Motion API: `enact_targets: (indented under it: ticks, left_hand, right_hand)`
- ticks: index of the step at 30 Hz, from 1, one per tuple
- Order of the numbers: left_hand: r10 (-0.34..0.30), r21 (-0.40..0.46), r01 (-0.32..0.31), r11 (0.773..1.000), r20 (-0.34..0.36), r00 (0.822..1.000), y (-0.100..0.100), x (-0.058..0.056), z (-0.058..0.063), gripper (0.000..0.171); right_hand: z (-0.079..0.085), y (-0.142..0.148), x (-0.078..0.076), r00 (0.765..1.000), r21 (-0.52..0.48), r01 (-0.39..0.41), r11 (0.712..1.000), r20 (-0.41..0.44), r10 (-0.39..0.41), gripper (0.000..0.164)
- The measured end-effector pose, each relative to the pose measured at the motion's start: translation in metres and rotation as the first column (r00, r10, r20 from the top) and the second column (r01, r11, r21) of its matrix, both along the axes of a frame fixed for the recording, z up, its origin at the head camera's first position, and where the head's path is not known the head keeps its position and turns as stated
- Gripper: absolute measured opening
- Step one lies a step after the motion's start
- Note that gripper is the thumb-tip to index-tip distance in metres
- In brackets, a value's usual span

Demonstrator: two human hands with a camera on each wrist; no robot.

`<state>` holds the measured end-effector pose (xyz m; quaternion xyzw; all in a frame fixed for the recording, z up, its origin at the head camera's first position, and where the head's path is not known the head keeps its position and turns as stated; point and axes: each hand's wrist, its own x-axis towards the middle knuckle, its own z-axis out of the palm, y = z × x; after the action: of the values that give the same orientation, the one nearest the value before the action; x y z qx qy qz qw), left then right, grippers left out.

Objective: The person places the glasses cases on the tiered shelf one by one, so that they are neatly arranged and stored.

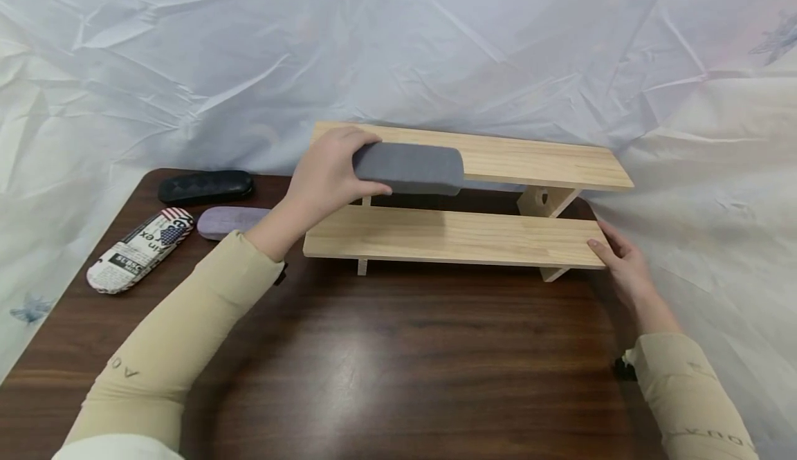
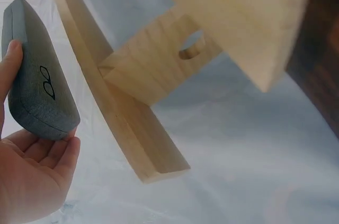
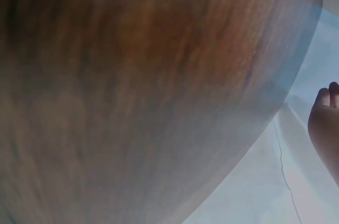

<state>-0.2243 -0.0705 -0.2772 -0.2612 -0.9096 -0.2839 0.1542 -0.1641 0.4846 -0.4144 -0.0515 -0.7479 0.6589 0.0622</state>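
Observation:
My left hand (image 1: pixel 330 173) grips a grey glasses case (image 1: pixel 411 168) by its left end, thumb on the near side. The case is held over the two-tier wooden shelf (image 1: pixel 454 235), in front of its upper board. A small black glasses outline marks the case (image 2: pixel 45 70) in the left wrist view. At the right end of the lower board, my right hand (image 1: pixel 625 266) holds the shelf's edge, its thumb lying on top. In the right wrist view only part of the right hand (image 3: pixel 326 128) shows, at the right border.
On the left of the brown table (image 1: pixel 373 363) lie a black glasses case (image 1: pixel 205 187), a purple case (image 1: pixel 230 222) partly behind my left forearm, and a newspaper-print case (image 1: pixel 140 251). A pale sheet (image 1: pixel 249 52) hangs behind the table.

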Motion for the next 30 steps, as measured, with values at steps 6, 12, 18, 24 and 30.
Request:
enact_targets:
  ticks: [6, 12, 18, 24, 30]
  left_hand:
    - [0.031, -0.028, -0.03, 0.999, 0.032, 0.999, 0.013, -0.021, 0.01, 0.082]
    - [0.048, -0.071, -0.043, 0.997, 0.074, 0.996, 0.026, -0.039, 0.011, 0.085]
    - [0.065, -0.097, -0.051, 0.994, 0.153, 0.986, 0.036, -0.052, 0.01, 0.086]
    - [0.067, -0.036, -0.06, 0.998, 0.256, 0.964, 0.041, -0.059, 0.01, 0.084]
    - [0.033, 0.035, -0.046, 0.998, 0.302, 0.953, 0.04, -0.06, 0.008, 0.083]
  right_hand:
    - [0.0, 0.001, 0.003, 1.0, 0.028, 0.006, 1.0, 0.001, -0.006, 0.069]
    - [0.0, 0.003, 0.007, 1.0, 0.039, 0.019, 0.999, 0.0, -0.019, 0.067]
    - [0.002, 0.003, 0.011, 1.0, 0.051, 0.024, 0.998, -0.004, -0.024, 0.065]
    - [0.004, 0.001, 0.012, 1.0, 0.064, 0.022, 0.998, 0.006, -0.023, 0.069]
    - [0.005, -0.002, 0.012, 1.0, 0.066, 0.025, 0.998, 0.015, -0.027, 0.071]
